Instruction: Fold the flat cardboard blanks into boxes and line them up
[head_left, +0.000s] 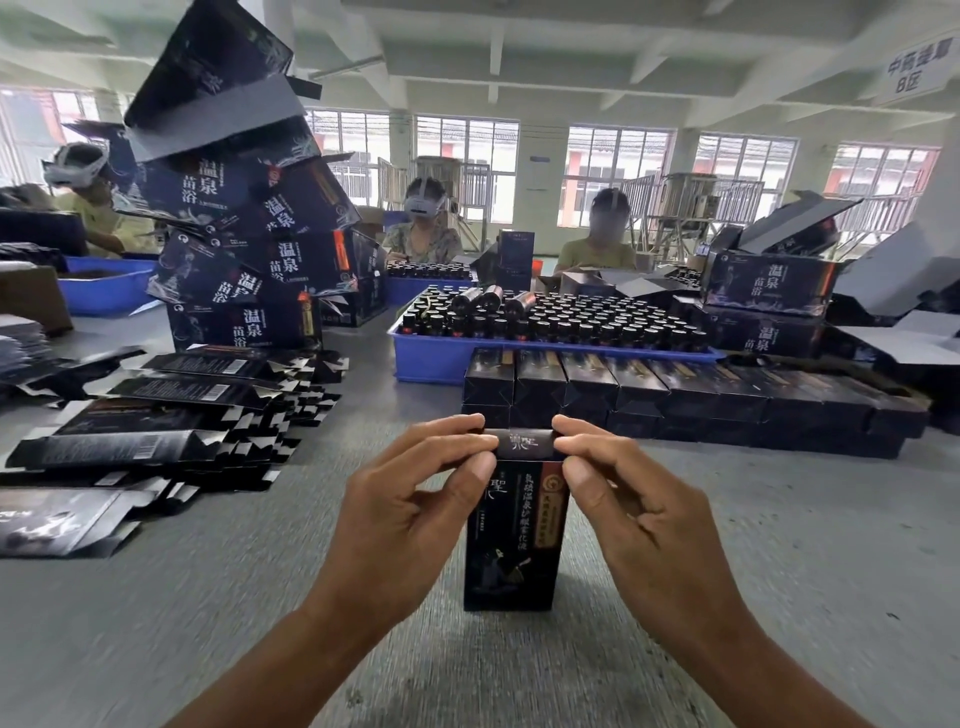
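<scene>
A tall black box (511, 540) with printed characters stands upright on the grey table in front of me. My left hand (415, 493) pinches the left end of its top flap, and my right hand (628, 499) pinches the right end. The flap lies bent over the box's top opening. Behind it, a row of folded black boxes (675, 400) lies side by side in two layers. Flat black blanks (171, 431) lie fanned out in piles at the left.
A blue tray (441, 358) full of dark bottles stands behind the row of boxes. Larger dark cartons (244, 260) are stacked high at the left and others (769, 301) at the right. Three people wearing headsets sit across the table.
</scene>
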